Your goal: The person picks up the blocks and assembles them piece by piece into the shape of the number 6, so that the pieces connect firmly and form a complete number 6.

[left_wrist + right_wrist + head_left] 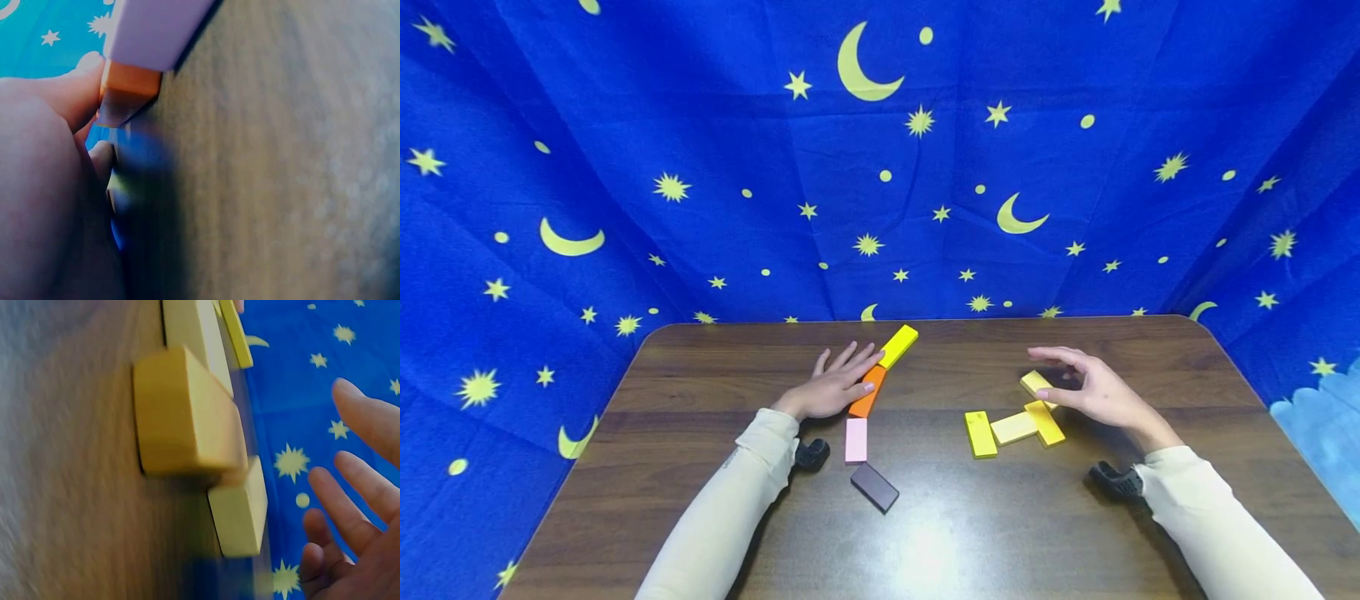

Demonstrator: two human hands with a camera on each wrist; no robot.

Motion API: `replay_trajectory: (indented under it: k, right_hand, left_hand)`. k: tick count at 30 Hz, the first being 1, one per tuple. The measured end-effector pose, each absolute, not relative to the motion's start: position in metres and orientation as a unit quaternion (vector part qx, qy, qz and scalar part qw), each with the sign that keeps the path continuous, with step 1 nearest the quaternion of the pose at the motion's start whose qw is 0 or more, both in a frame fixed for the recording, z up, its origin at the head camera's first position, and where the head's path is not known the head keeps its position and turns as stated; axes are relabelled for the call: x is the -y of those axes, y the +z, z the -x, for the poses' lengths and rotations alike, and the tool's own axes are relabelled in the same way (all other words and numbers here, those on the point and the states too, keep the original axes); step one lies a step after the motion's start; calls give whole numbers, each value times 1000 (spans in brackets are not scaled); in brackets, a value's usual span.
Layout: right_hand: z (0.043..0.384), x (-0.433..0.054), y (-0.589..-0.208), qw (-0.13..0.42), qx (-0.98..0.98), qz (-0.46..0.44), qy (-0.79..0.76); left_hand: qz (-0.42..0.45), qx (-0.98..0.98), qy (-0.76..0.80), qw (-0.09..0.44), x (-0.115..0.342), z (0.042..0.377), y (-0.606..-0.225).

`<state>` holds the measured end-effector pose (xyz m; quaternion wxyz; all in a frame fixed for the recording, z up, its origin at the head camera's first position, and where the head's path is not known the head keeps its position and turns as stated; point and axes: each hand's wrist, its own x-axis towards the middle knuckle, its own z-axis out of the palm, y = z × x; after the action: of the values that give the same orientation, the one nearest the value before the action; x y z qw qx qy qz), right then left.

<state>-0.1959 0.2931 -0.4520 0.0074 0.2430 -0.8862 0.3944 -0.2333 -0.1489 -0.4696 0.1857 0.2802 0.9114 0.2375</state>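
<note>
My left hand lies with spread, straight fingers against an orange block, a fingertip at its join with a bright yellow block. A pink block and a dark block continue that crooked line toward me. Over on the right, my right hand hovers with loosely bent fingers and nothing in its grasp. Below its thumb are a pale yellow block and a golden block. A cream block links the golden one to another yellow block.
All the blocks lie flat on a brown wooden table. Behind its far edge hangs a blue cloth with moons and stars. Black wrist-worn devices sit under both sleeves, low over the tabletop.
</note>
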Motion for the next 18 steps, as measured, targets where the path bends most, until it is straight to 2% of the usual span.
replay_trajectory:
  k: [18]
  right_hand:
    - [203, -310, -462, -32, 892, -276, 357]
  left_hand:
    - [-279, -911, 237, 192, 149, 233, -469]
